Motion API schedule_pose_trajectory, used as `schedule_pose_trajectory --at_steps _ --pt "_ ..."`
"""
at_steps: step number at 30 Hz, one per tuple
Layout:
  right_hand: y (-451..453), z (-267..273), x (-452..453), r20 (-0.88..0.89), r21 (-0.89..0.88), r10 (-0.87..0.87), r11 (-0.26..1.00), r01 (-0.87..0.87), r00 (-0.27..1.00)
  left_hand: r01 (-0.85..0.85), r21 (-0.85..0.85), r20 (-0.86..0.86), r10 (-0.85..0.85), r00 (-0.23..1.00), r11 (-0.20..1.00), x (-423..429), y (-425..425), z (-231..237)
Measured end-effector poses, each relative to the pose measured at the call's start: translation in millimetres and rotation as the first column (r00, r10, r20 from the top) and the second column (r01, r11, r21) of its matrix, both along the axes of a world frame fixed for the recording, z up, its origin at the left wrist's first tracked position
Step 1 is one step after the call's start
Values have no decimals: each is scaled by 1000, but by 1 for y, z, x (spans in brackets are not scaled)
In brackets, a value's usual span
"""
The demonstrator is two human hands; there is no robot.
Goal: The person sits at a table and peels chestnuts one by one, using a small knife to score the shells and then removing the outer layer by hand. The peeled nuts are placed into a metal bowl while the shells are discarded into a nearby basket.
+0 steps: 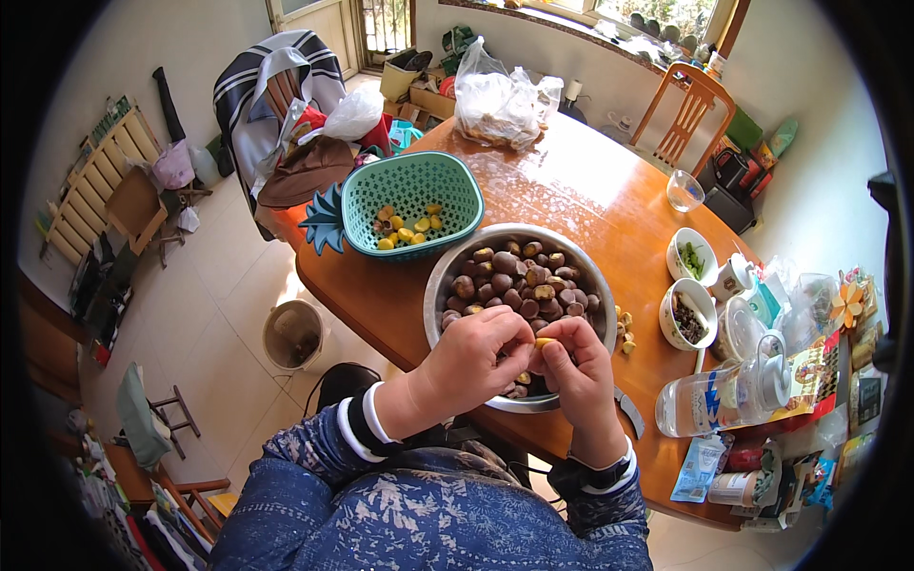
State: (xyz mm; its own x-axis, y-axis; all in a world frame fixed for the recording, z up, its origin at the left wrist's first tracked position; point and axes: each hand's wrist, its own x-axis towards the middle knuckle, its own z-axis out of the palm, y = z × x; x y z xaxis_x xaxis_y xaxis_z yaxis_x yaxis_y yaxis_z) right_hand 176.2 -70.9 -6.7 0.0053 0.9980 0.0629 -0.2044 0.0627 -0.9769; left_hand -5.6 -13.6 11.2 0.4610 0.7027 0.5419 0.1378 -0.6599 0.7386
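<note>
Over a stainless steel bowl (434, 289), my left hand (471, 357) and my right hand (582, 382) meet at the fingertips. A small yellow peeled chestnut piece (545, 343) is pinched in my right hand, and my left fingertips press at its edge. Whatever else the left fingers grip is hidden. Brown chestnuts (532, 278) fill the bowl, several with cut shells showing yellow. Beyond it is a teal pineapple-shaped plastic basket (468, 185) with several yellow peeled chestnuts (405, 234) inside. Yellow chestnut pieces (625, 330) lie right of the bowl, near a curved knife-like tool (628, 412).
On the wooden table (600, 193), two small bowls (691, 314) hold food, beside a clear water bottle (721, 400) lying down. Packets and jars crowd the right edge. A plastic bag (500, 100) stands at the back. A bucket (293, 334) is on the floor at left.
</note>
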Motion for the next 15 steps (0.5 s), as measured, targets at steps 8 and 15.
schedule_pose_trajectory --at_steps 8,15 --pt "0 2 4 -120 -79 60 994 -70 991 18 -120 30 -14 999 993 -1 -1 -1" --pt "0 3 6 -218 -96 104 987 -128 970 44 -221 51 -34 998 974 -2 0 2"
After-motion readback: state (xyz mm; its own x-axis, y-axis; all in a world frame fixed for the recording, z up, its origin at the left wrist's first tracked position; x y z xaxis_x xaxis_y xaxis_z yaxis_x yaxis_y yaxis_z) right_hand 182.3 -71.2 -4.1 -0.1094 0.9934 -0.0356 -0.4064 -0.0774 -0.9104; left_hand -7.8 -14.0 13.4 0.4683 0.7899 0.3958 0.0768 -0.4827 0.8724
